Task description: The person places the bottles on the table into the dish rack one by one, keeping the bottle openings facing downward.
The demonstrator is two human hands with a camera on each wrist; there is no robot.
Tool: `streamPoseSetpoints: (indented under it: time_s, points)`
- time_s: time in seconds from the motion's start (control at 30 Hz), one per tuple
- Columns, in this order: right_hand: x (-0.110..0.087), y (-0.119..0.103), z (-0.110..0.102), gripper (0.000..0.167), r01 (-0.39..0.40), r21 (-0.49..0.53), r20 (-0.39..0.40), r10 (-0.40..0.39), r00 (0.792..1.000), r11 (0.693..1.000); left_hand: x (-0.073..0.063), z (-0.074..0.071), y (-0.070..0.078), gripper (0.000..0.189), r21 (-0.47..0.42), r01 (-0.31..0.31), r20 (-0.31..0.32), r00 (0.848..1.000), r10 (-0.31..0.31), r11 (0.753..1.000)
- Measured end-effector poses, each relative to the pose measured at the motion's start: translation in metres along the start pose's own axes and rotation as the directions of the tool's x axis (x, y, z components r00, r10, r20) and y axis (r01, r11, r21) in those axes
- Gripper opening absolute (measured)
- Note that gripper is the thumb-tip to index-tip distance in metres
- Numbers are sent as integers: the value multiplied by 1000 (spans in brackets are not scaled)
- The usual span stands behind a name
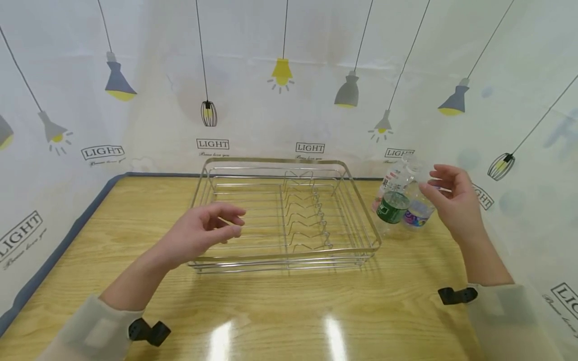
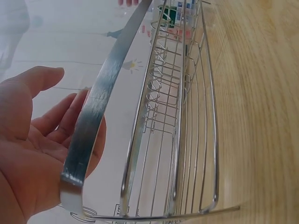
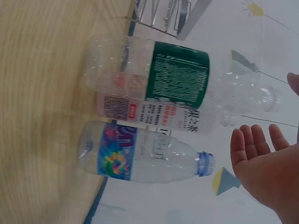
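Note:
A metal wire dish rack (image 1: 289, 258) stands on the wooden table. Over its front left corner is my left hand (image 1: 198, 233), fingers loosely bent and holding nothing; in the left wrist view this hand (image 2: 46, 126) shows behind the rack's flat rim (image 2: 93, 107). To the right of the rack stand three plastic bottles: one with a green label (image 1: 393, 207), one with a white and pink label (image 3: 154, 114), and one with a colourful label and blue cap (image 3: 145, 154). My right hand (image 1: 458, 203) hovers beside the bottle tops, fingers relaxed, nothing held.
The wooden table (image 1: 289, 311) reaches back to a white cloth (image 1: 253, 60) printed with hanging lamps, which also covers both sides. Dark blue edging (image 1: 58, 255) lines the table's left side. Wire dividers (image 1: 307, 215) rise inside the rack's right half.

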State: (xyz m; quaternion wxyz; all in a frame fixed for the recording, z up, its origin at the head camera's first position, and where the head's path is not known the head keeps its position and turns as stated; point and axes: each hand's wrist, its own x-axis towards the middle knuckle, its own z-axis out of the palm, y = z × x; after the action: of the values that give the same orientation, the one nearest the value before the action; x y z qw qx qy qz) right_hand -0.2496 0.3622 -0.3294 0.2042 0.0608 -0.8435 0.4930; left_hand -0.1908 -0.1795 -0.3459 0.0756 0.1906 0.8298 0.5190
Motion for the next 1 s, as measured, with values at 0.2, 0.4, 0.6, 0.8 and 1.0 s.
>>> streamPoseSetpoints:
  time_s: [0.2,0.4,0.6,0.8,1.0]
  points:
    - [1,18,8,64,-45,13,108,43,993,999,-2,-2,2,42,-22,13,-4,1000,-13,1000]
    - [2,23,15,74,-67,3,134,66,989,998,-2,-2,3,41,-29,7,-4,1000,-7,1000]
    - [6,33,23,85,-93,-51,169,100,980,994,-2,-1,4,41,-24,9,-10,1000,-10,1000]
    - [5,37,30,85,-100,-79,183,114,976,992,0,0,5,40,-16,16,-14,1000,-16,1000]
    - [4,34,34,85,-93,-101,176,110,978,991,0,0,5,40,-27,14,-15,1000,-14,1000]
